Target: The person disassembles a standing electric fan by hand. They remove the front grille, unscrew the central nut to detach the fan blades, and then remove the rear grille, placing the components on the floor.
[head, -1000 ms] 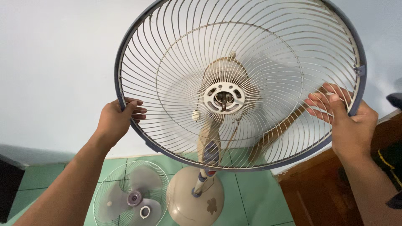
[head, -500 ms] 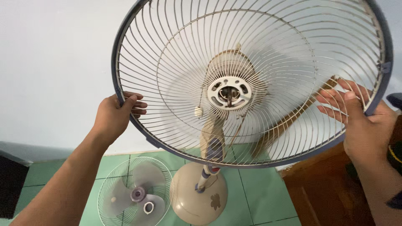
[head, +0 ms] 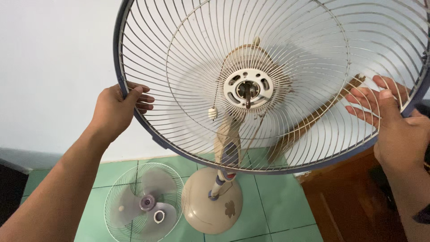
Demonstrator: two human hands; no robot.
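Observation:
A round wire fan guard (head: 188, 67) with a dark blue rim fills the upper view, seated around the motor hub (head: 247, 89) of a beige stand fan. My left hand (head: 117, 109) grips the rim at its left edge. My right hand (head: 394, 123) holds the rim at the right, fingers spread over the wires. A small pull knob (head: 212, 112) hangs left of the hub. The fan's pole (head: 226, 154) runs down to a round beige base (head: 210, 204) on the floor.
The other wire guard (head: 121, 197) lies on the green tiled floor left of the base, with a translucent fan blade (head: 145, 206) resting in it. A brown wooden cabinet (head: 354, 206) stands at the right. A white wall is behind, and a dark object (head: 9, 192) sits at the far left.
The guard has come closer and fills more of the view. My right hand has slid outward along the right rim. My left hand keeps its grip on the left rim.

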